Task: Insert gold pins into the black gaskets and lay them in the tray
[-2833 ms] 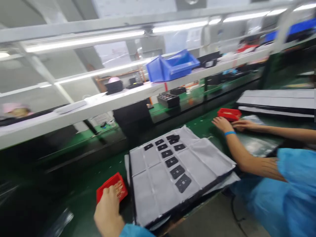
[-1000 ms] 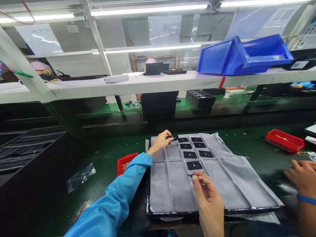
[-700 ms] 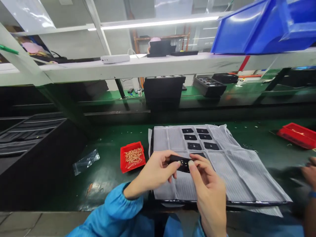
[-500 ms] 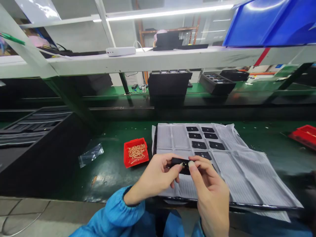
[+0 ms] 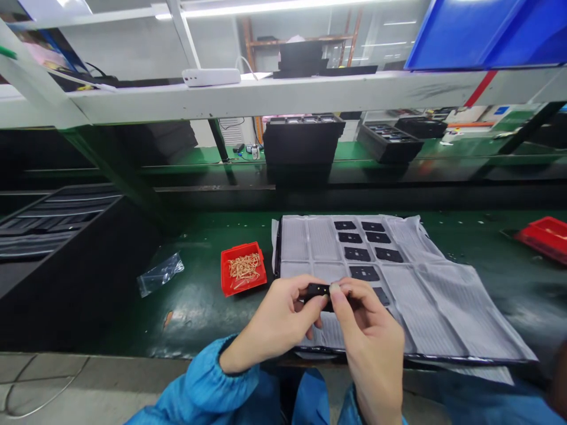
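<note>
Left hand [image 5: 274,326] and right hand [image 5: 371,348] both pinching one small black piece [image 5: 315,289] (its middle hidden behind the grip)

The person wears a loose, bright blue smock [image 5: 305,395] of thin, slightly glossy fabric. Its left sleeve [image 5: 199,383] is puffy and creased, gathered into a snug elastic cuff [image 5: 228,354] at the wrist. The right sleeve [image 5: 349,410] shows only as a narrow blue edge. The left hand [image 5: 279,321] and right hand [image 5: 372,348] are bare, with short, trimmed fingernails [image 5: 335,287].
</note>
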The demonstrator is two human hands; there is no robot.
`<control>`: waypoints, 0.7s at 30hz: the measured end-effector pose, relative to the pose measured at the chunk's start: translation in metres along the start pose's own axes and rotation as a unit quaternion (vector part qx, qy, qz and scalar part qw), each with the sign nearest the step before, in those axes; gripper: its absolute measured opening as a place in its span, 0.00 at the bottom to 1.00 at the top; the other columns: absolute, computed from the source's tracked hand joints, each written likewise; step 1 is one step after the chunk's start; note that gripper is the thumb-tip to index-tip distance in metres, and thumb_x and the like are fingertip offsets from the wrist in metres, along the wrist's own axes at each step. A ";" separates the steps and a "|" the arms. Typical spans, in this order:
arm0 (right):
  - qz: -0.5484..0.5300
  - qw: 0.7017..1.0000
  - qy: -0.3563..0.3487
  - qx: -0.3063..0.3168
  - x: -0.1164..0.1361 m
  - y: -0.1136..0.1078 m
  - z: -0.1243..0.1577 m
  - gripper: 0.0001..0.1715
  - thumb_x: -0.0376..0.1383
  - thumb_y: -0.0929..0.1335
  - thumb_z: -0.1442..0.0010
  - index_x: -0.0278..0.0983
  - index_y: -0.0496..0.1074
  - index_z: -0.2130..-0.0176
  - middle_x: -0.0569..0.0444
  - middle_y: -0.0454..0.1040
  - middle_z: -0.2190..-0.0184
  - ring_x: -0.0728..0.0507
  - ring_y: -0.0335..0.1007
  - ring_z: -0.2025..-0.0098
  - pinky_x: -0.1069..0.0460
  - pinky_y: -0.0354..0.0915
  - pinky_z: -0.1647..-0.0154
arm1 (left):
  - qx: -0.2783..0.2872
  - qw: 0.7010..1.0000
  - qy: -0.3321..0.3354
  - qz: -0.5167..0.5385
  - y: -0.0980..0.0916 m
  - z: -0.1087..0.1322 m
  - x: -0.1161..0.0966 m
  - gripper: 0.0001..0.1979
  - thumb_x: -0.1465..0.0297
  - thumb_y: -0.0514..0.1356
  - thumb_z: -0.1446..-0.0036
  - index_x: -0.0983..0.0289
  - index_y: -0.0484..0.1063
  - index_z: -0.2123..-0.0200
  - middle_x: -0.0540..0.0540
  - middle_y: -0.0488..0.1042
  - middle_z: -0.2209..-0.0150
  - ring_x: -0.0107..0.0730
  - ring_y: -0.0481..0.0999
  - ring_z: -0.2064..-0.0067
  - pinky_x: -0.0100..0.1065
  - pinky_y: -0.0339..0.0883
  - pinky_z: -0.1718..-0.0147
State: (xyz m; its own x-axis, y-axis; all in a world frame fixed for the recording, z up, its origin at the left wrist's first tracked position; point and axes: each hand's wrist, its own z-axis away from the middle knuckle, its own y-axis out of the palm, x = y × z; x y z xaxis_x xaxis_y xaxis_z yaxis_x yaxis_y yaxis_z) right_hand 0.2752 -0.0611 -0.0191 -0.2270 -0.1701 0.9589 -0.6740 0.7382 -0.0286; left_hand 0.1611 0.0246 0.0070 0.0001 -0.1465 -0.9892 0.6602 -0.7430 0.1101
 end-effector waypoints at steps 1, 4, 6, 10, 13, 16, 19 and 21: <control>0.003 1.000 -0.007 0.000 0.000 0.001 0.000 0.11 0.43 0.74 0.37 0.38 0.76 0.66 0.52 0.76 0.61 0.46 0.75 0.58 0.55 0.72 0.58 | 0.001 1.000 0.001 0.001 0.000 0.000 0.000 0.14 0.67 0.62 0.37 0.70 0.79 0.53 0.52 0.73 0.70 0.23 0.71 0.74 0.22 0.70 0.79; 0.018 0.999 -0.027 -0.003 -0.001 0.002 0.001 0.10 0.42 0.73 0.36 0.39 0.76 0.65 0.52 0.76 0.62 0.47 0.75 0.57 0.55 0.72 0.58 | 0.007 1.000 0.004 0.004 -0.001 0.002 0.000 0.14 0.67 0.62 0.36 0.70 0.79 0.53 0.51 0.72 0.71 0.22 0.70 0.74 0.22 0.70 0.78; 0.036 0.998 -0.049 -0.006 0.000 0.003 0.002 0.09 0.41 0.72 0.35 0.39 0.76 0.65 0.53 0.76 0.62 0.47 0.75 0.57 0.56 0.71 0.58 | 0.012 1.000 0.006 0.003 -0.003 0.005 -0.002 0.14 0.66 0.62 0.35 0.70 0.79 0.52 0.51 0.72 0.71 0.22 0.70 0.74 0.23 0.71 0.78; 0.089 0.992 -0.093 -0.015 0.003 0.005 0.007 0.07 0.39 0.71 0.33 0.40 0.75 0.64 0.54 0.76 0.62 0.48 0.76 0.58 0.56 0.71 0.57 | 0.017 1.000 0.013 -0.014 -0.006 0.011 -0.003 0.17 0.61 0.60 0.32 0.68 0.78 0.52 0.50 0.72 0.72 0.23 0.71 0.75 0.24 0.71 0.77; 0.135 0.981 -0.133 -0.038 0.005 0.010 0.010 0.06 0.37 0.70 0.33 0.39 0.75 0.64 0.54 0.77 0.62 0.48 0.76 0.58 0.55 0.71 0.59 | -0.012 0.999 0.024 -0.043 -0.005 0.012 0.003 0.20 0.56 0.56 0.30 0.68 0.78 0.56 0.49 0.71 0.75 0.22 0.69 0.79 0.23 0.67 0.79; 0.187 0.962 -0.188 -0.071 0.006 0.017 0.015 0.05 0.36 0.70 0.32 0.39 0.74 0.63 0.53 0.78 0.60 0.48 0.77 0.57 0.56 0.72 0.56 | -0.059 0.996 0.050 -0.052 -0.001 0.010 0.010 0.20 0.56 0.55 0.29 0.67 0.76 0.60 0.50 0.71 0.74 0.22 0.69 0.79 0.23 0.65 0.80; 0.173 0.963 -0.177 -0.106 0.001 0.021 0.022 0.08 0.37 0.71 0.34 0.40 0.74 0.53 0.51 0.78 0.53 0.48 0.78 0.55 0.55 0.74 0.54 | -0.092 0.991 0.081 -0.051 0.001 0.007 0.013 0.18 0.57 0.56 0.29 0.66 0.73 0.64 0.49 0.70 0.74 0.21 0.69 0.79 0.22 0.62 0.81; 0.102 0.981 -0.117 -0.118 -0.003 0.022 0.026 0.21 0.38 0.72 0.35 0.41 0.69 0.44 0.49 0.77 0.49 0.48 0.79 0.55 0.56 0.76 0.57 | -0.116 0.987 0.099 -0.052 0.001 0.007 0.013 0.18 0.58 0.55 0.29 0.65 0.71 0.66 0.47 0.68 0.77 0.20 0.66 0.80 0.21 0.59 0.83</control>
State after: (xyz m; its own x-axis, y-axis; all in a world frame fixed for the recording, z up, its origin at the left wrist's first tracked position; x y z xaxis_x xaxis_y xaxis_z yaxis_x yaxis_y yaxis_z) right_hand 0.2427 -0.0611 -0.0305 -0.5146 -0.1281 0.8478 -0.4232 0.8979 -0.1212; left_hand 0.1570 0.0173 -0.0050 0.0546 0.0708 -0.9960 0.8186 -0.5744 0.0040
